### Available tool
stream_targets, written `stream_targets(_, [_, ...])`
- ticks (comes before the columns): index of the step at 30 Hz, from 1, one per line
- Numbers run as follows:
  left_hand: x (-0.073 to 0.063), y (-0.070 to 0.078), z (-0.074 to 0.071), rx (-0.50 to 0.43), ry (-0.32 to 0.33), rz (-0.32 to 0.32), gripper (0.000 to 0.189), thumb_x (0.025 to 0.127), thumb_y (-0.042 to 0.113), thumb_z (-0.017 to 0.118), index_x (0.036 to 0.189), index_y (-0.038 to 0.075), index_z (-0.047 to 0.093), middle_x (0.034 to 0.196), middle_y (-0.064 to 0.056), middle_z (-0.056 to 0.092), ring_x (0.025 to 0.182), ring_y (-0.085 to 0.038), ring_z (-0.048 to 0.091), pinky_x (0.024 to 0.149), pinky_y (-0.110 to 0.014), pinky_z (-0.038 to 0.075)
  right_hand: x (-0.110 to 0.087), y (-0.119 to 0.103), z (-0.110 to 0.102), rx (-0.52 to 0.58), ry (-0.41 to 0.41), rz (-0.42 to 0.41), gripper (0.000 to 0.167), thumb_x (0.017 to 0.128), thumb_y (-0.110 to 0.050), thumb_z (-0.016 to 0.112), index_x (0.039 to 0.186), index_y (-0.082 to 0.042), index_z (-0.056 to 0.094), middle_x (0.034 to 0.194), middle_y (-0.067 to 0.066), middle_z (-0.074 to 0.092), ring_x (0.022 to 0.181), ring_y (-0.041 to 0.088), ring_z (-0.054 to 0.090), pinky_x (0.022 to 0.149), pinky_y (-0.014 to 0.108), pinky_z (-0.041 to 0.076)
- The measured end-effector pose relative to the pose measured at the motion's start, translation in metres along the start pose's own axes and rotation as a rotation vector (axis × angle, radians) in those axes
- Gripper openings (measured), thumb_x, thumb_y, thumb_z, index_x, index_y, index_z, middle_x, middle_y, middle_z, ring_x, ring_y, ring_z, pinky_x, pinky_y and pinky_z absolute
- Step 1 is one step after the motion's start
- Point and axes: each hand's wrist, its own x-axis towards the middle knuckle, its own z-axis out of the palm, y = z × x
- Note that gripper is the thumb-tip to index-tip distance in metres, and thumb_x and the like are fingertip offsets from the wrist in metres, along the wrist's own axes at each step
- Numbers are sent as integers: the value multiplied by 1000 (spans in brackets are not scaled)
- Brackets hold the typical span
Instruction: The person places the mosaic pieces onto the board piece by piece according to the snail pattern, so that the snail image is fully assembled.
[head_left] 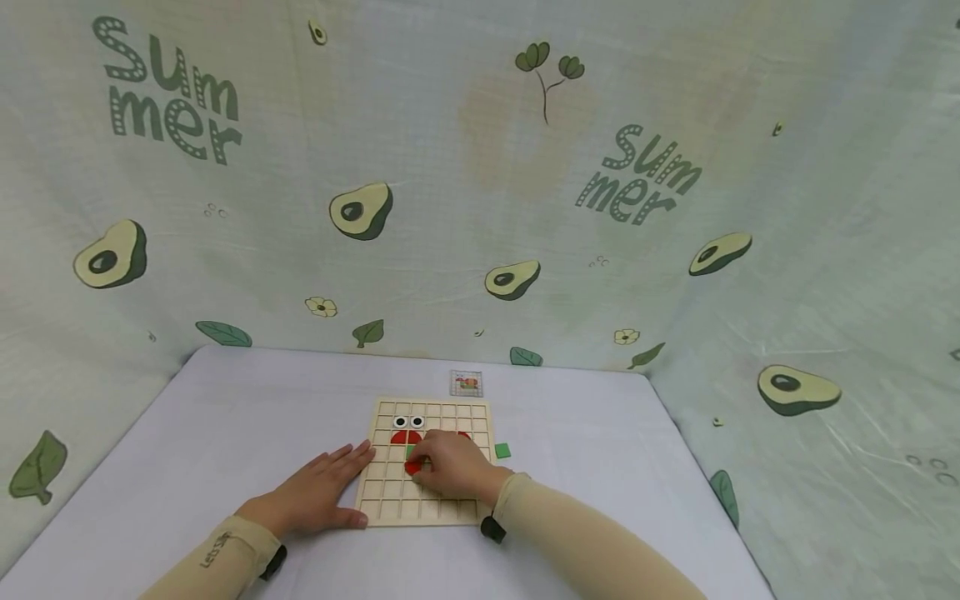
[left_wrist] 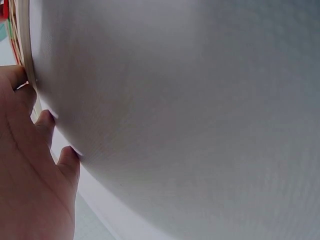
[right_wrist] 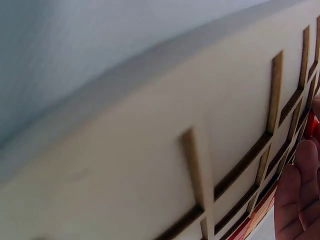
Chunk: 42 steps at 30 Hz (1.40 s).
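A wooden grid board (head_left: 392, 489) lies on the white table. My left hand (head_left: 318, 492) rests along its left edge with the fingers spread; in the left wrist view that hand (left_wrist: 35, 165) has a fingertip touching the board's side. Over the middle of the grid, my right hand (head_left: 453, 464) pinches a red piece (head_left: 412, 468) with rounded edges. The same red piece (right_wrist: 311, 124) shows between the fingertips at the right wrist view's edge. Above it on the board sit a green piece (head_left: 410, 452), red curved pieces (head_left: 406, 437) and two eye tiles (head_left: 401, 422). The right hand hides some cells.
A green square tile (head_left: 502, 451) lies on the table just right of the board. Behind the board is a small picture card (head_left: 467, 383) with a colourful figure on a grid. A printed cloth (head_left: 435, 250) hangs behind and beside the table.
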Motion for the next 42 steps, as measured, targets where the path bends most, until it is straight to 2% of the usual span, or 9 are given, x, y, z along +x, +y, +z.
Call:
stream_targets(6, [0,2,-3,-4,2,19,103,81,66,69,153,1,35,159,-17,30,142,-44,29,112,-65,25,-1,0,2,-43,13,-1,22,90,-30,76,109,-21,76,95,-13,61,77,0,51,69,14,46])
stream_targets(10, [1,0,0,3,28,44,103,81,67,67,152,0,36,158,-20,32,141,-46,31,111,-66,26,-2,0,1,-53,13,3,21,89,-32,76,108,-21,76,95,-13,61,75,0,51,67,14,46])
stream_targets(17, [2,2,-1,-10,-3,8,103,80,66,70,154,2,35,160,-16,30,143,-43,29,113,-64,25,-1,3,3,-57,19,-8,17,90,-32,75,105,-23,76,93,-15,61,75,-1,51,67,16,47])
stream_targets(20, [3,0,1,-4,1,12,104,80,66,69,154,2,35,160,-16,30,143,-43,29,113,-64,25,-2,4,2,-63,21,-3,17,91,-33,74,106,-25,76,93,-16,61,77,-1,52,68,16,47])
stream_targets(24, [4,1,1,-6,-7,-5,105,79,67,69,154,3,34,160,-15,30,144,-42,28,114,-63,23,-10,11,-6,-45,22,15,18,91,-32,73,107,-24,76,97,-16,62,83,-1,55,71,18,49])
stream_targets(29, [5,3,0,9,-3,-35,106,77,66,72,154,4,34,160,-14,31,144,-42,27,114,-63,23,-30,32,-33,-7,8,78,23,91,-30,74,111,-20,76,102,-10,64,85,3,56,75,22,51])
stream_targets(33, [5,3,-1,14,-2,-59,106,76,66,73,154,5,35,160,-12,30,144,-41,27,115,-61,22,-55,58,-49,38,20,137,23,89,-26,75,110,-16,75,103,-8,65,79,6,55,72,23,52])
stream_targets(36, [5,3,0,17,-11,-70,107,75,67,72,155,6,35,161,-12,30,144,-40,27,115,-61,23,-76,76,-50,81,21,164,23,88,-21,76,111,-15,75,100,-7,65,73,7,53,65,22,50])
stream_targets(42, [3,3,2,-11,-18,-72,107,75,65,74,155,6,35,161,-12,30,145,-40,26,115,-61,22,-108,95,-42,155,-7,165,24,87,-15,78,111,-15,75,100,-9,64,72,5,53,64,20,50])
